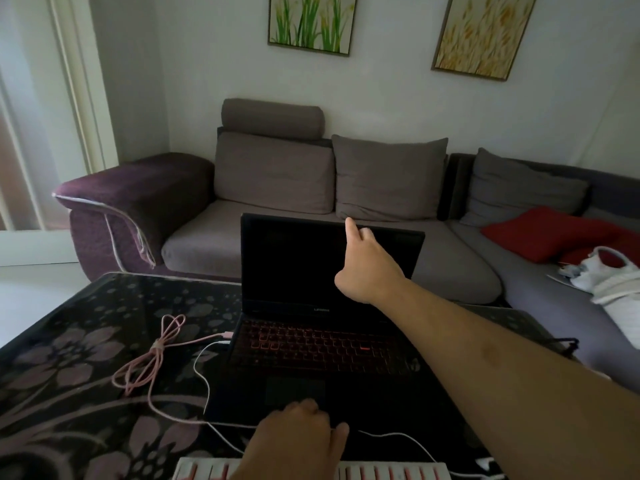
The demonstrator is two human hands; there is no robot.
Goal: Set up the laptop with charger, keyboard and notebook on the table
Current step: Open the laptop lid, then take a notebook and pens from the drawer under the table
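Observation:
A black laptop (311, 344) stands open on the dark floral table (69, 358), its screen (294, 265) dark and its keys lit red. My right hand (367, 265) reaches to the screen's top edge, thumb up on the front and fingers over the rim, pinching it. My left hand (294, 441) rests with bent fingers on the laptop's front edge near the touchpad. A pink cable (149, 362) and a white cable (204, 375) run into the laptop's left side. A white keyboard with pink keys (391, 471) lies at the table's near edge, partly hidden by my left hand.
Behind the table stands a grey and purple corner sofa (277, 174) with cushions, a red pillow (550, 233) and a white bag (613, 275). A grey flat thing (502, 317) lies right of the laptop, partly hidden by my forearm.

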